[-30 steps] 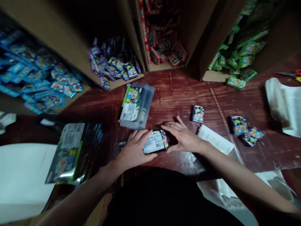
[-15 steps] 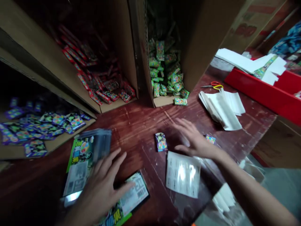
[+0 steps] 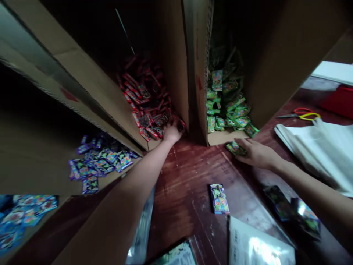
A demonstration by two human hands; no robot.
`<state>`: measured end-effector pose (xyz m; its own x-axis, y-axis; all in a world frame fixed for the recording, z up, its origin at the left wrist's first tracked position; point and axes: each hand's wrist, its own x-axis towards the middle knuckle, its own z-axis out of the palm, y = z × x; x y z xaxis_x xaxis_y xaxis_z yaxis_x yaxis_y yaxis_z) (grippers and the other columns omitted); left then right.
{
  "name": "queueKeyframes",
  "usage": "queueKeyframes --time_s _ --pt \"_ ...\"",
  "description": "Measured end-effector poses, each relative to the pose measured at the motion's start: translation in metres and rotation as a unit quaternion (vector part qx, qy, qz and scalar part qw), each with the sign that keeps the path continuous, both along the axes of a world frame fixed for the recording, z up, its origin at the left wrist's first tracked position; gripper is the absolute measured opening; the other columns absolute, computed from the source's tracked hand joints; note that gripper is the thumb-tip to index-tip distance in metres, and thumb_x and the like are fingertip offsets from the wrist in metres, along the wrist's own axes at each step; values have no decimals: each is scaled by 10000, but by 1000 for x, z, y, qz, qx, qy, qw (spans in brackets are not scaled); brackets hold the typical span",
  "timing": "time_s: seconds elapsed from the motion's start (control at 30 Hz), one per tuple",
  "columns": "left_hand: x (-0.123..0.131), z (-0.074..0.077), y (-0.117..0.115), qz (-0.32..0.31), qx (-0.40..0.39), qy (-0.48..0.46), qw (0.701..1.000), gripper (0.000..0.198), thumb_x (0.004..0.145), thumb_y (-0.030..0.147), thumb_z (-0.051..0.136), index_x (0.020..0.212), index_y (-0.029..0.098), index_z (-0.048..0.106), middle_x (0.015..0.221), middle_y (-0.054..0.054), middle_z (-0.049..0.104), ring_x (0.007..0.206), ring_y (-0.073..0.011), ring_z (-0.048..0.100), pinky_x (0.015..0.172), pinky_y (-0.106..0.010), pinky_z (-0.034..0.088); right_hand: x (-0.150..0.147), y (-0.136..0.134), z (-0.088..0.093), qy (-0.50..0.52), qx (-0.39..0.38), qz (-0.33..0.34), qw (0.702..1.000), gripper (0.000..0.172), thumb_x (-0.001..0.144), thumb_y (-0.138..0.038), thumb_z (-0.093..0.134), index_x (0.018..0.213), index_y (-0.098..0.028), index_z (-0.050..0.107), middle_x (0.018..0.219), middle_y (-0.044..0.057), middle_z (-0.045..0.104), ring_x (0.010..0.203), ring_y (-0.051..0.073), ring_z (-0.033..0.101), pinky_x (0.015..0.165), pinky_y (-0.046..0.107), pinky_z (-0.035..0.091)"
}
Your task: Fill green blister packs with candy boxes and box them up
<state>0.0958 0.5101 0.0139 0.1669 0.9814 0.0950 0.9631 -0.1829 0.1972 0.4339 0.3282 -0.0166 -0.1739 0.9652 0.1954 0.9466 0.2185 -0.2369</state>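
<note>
My left hand (image 3: 171, 133) reaches into the mouth of a cardboard box of red packets (image 3: 145, 106); its fingers curl among the packets at the box's front edge, and what they hold is hidden. My right hand (image 3: 255, 152) lies on the dark red table (image 3: 187, 184) in front of the box of green packets (image 3: 226, 103), with its fingers closed on a green packet (image 3: 235, 148). A purple packet (image 3: 219, 198) lies flat on the table nearer to me.
Boxes of purple packets (image 3: 100, 162) and blue packets (image 3: 24, 213) stand at the left. White sheets (image 3: 317, 147), red and yellow scissors (image 3: 302, 114) and a red tray (image 3: 338, 99) are at the right. Shiny packets (image 3: 292, 213) and a clear sleeve (image 3: 256, 246) lie near me.
Both hands left the packs near me and stretched forward: the left into the red-packet box, the right onto a green packet by the green box. The view swung right and forward.
</note>
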Motion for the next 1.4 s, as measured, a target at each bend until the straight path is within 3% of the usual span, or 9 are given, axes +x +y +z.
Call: queueKeyframes --time_s 0.17,0.4,0.53,0.63,0.73,0.9,1.07,1.3,1.4 --pt "-4 2 -63 -20 -8 -209 978 654 846 427 647 1427 156 515 1380 -172 586 1280 -334 564 1079 -434 462 -50 -78 46 124 -130 30 983 416 905 -448 591 1244 -207 590 978 77 629 855 246 612 769 373 508" --pt "-51 11 -218 46 -412 -387 824 671 894 794 375 1080 193 609 807 -56 712 685 -221 731 551 -321 599 -150 -177 61 244 -185 23 952 598 884 -358 611 1453 -251 459 1138 89 589 922 238 648 852 385 532" --pt "-73 9 -261 20 -425 -247 870 635 954 734 286 1112 188 570 698 -48 697 443 -190 650 394 -255 473 -206 -196 46 109 -245 -23 963 470 950 -472 529 1338 -209 574 1184 137 586 839 257 690 785 405 548" --pt "-92 19 -274 -15 -348 -145 926 605 975 671 314 1203 169 562 781 -87 736 514 -217 681 474 -298 501 -211 -197 43 34 -219 -19 975 569 977 -586 457 1381 -193 529 1214 158 616 913 312 694 765 434 554" --pt "-111 32 -276 -123 -212 -46 968 666 926 582 511 1430 152 440 1291 -185 675 1022 -310 723 825 -398 560 -190 -189 44 -11 -165 83 983 795 905 -632 580 1535 -192 373 1422 178 547 1221 389 570 961 509 502" --pt "-117 27 -262 -372 -191 35 908 970 774 426 724 1593 225 243 1679 -114 260 1484 -362 338 1152 -478 333 -175 -167 38 -52 -171 204 962 997 811 -518 720 1609 -179 229 1549 164 473 1391 410 394 1122 578 332" --pt "-95 4 -267 -350 -132 13 927 854 770 457 711 1506 154 402 1452 -147 560 1336 -341 483 1116 -484 323 -189 -151 27 -24 -150 171 974 1010 764 -512 706 1588 -123 269 1416 206 569 1297 395 459 1132 588 280" --pt "-91 -2 -281 -301 -124 -23 945 894 766 499 725 1529 197 368 1461 -126 551 1304 -342 488 1106 -487 317 -189 -139 28 -20 -144 200 969 955 840 -553 636 1605 -138 244 1336 202 586 1202 383 508 1044 551 357" --pt "-90 -3 -286 -253 -122 -16 960 919 759 563 730 1518 181 380 1420 -145 570 1276 -365 498 1072 -499 343 -193 -128 29 -69 -102 80 989 827 854 -731 563 1506 -233 461 1221 197 631 1124 401 560 943 543 397"
